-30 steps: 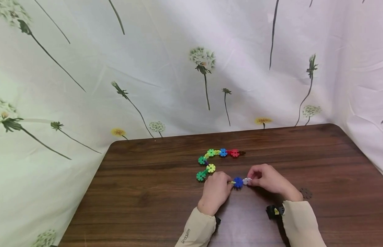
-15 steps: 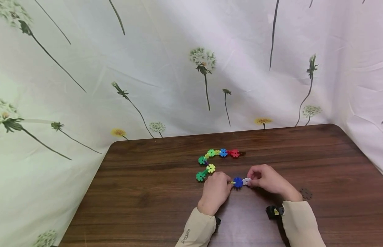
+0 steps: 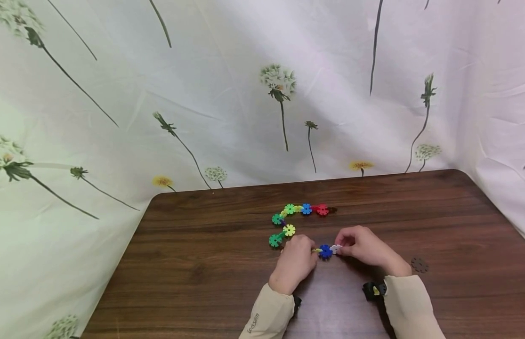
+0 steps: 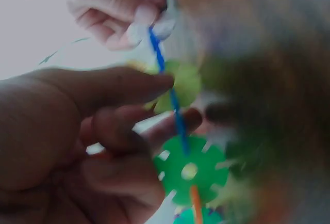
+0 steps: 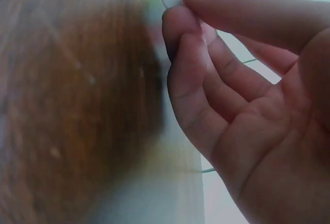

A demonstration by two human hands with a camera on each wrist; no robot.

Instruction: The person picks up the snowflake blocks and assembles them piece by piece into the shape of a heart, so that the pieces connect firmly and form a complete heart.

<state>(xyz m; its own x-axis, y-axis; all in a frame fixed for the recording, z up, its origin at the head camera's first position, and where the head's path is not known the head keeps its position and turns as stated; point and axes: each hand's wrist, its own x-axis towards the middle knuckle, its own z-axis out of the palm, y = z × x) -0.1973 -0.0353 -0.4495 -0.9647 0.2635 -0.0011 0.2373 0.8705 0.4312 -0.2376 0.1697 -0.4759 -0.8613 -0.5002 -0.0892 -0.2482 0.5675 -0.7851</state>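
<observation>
My left hand (image 3: 294,263) pinches a chain of interlocking notched plastic discs at its yellow disc (image 4: 186,85), between thumb and fingers. In the left wrist view a green disc (image 4: 193,170) and an orange disc (image 4: 196,203) seen edge-on continue the chain below. To the right of that hand a blue disc (image 3: 325,251) joins a white disc (image 3: 335,249). Thumb and index finger of my right hand (image 3: 366,247) pinch the white disc, whose edge shows at the top of the right wrist view. The left hand hides part of the chain in the head view.
Beyond my hands the chain curves over the brown wooden table (image 3: 194,282), through a green disc (image 3: 275,240), a light yellow disc (image 3: 289,230), and a light blue disc (image 3: 306,209) to a red disc (image 3: 322,210). A loose dark disc (image 3: 419,264) lies right of my right wrist.
My right hand has shifted slightly left with the white disc, and the blue disc has moved a touch left too. My left hand has barely moved and keeps its pinch.
</observation>
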